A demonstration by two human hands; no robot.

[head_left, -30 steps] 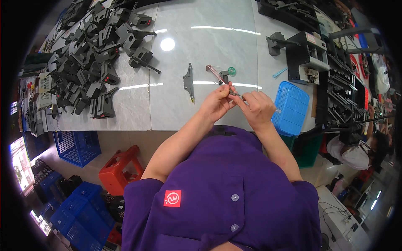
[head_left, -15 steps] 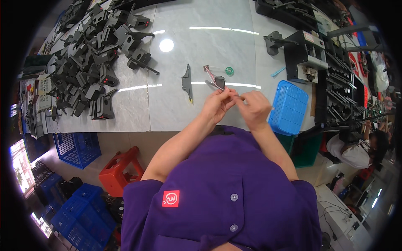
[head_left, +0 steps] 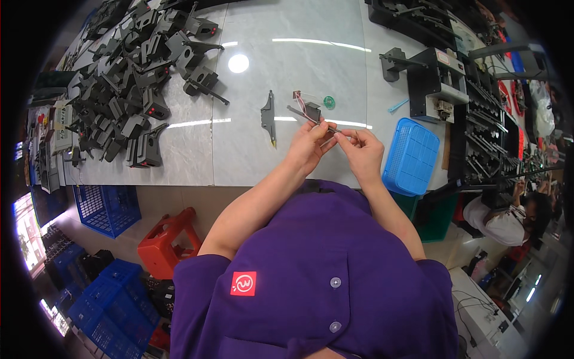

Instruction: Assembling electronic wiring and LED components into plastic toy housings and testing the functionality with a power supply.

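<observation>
My left hand is closed on a dark grey plastic housing with a long thin arm, held just above the table's near half. Thin white and red wires run from it to a small reddish connector. My right hand has its thumb and fingers pinched together at the near right end of the same arm; any smaller piece between them is hidden. Just beyond the housing lies a green ring-shaped piece. To the left, a flat grey plastic part with a yellowish tip rests on the table.
A large heap of dark grey housings covers the table's left side. On the right are a blue basket, a light-blue small tool and a black bench fixture. A red stool stands below the near edge.
The housing has turned in my left hand, so its long arm now shows pointing up-left. My right hand has rolled from knuckles up to a thumb-and-finger pinch at the arm.
</observation>
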